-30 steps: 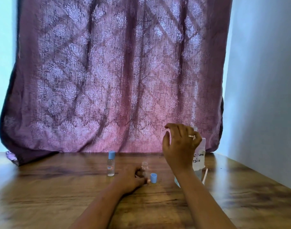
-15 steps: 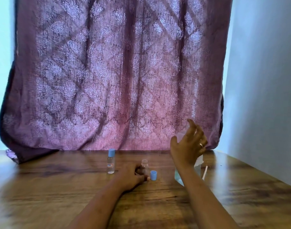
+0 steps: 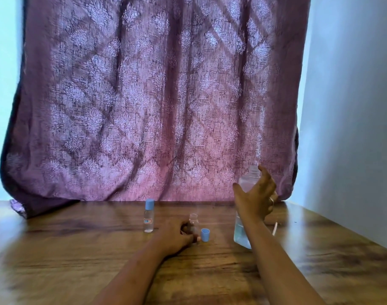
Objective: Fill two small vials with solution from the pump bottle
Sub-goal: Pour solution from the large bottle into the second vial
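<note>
My left hand (image 3: 177,236) rests on the wooden table (image 3: 78,260) and grips a small open vial (image 3: 193,220), which stands upright. Its blue cap (image 3: 205,234) lies just to the right of it. A second vial (image 3: 149,216), capped in blue and holding clear liquid, stands further left. The large clear bottle (image 3: 246,183) stands to the right with its neck uncovered and liquid in its lower part. My right hand (image 3: 255,199) is in front of the bottle's shoulder, thumb and fingers spread around it, not visibly clamped.
A white tube (image 3: 275,227), apparently part of the pump, lies on the table just right of the bottle. A purple patterned curtain (image 3: 155,106) hangs along the table's far edge. A pale wall (image 3: 353,128) borders the right side.
My right hand has uncurled from over the bottle's top and spread open around its shoulder, which exposes the open neck. My left hand has stayed on the open vial.
</note>
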`<state>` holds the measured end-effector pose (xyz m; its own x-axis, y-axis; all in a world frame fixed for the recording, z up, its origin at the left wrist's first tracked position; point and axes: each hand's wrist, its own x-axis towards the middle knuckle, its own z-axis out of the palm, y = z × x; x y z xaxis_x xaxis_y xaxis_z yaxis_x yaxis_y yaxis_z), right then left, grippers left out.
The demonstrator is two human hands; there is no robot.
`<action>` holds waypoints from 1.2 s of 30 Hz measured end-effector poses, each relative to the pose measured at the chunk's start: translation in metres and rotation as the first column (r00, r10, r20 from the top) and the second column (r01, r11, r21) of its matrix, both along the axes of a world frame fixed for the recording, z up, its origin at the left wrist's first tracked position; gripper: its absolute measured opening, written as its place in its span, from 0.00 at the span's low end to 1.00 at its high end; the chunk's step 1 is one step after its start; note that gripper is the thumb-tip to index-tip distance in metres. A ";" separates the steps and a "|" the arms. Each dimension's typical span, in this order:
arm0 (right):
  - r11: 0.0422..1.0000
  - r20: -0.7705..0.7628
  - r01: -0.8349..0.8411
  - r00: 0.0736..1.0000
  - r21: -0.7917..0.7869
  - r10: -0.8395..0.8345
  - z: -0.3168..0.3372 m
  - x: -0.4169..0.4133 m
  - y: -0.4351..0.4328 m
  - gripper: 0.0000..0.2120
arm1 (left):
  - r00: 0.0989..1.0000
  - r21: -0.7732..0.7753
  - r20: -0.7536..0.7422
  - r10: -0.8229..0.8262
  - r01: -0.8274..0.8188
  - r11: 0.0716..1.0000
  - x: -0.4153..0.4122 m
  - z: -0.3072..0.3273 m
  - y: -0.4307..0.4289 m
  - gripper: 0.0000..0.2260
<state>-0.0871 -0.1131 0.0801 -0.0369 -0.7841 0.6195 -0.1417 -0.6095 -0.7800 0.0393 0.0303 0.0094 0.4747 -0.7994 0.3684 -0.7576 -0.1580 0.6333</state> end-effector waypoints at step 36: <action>0.963 -0.200 -0.144 0.975 -0.227 0.099 -0.009 -0.003 -0.001 0.42 | 1.000 -0.025 0.028 0.011 -0.010 1.000 0.001 -0.002 -0.002 0.08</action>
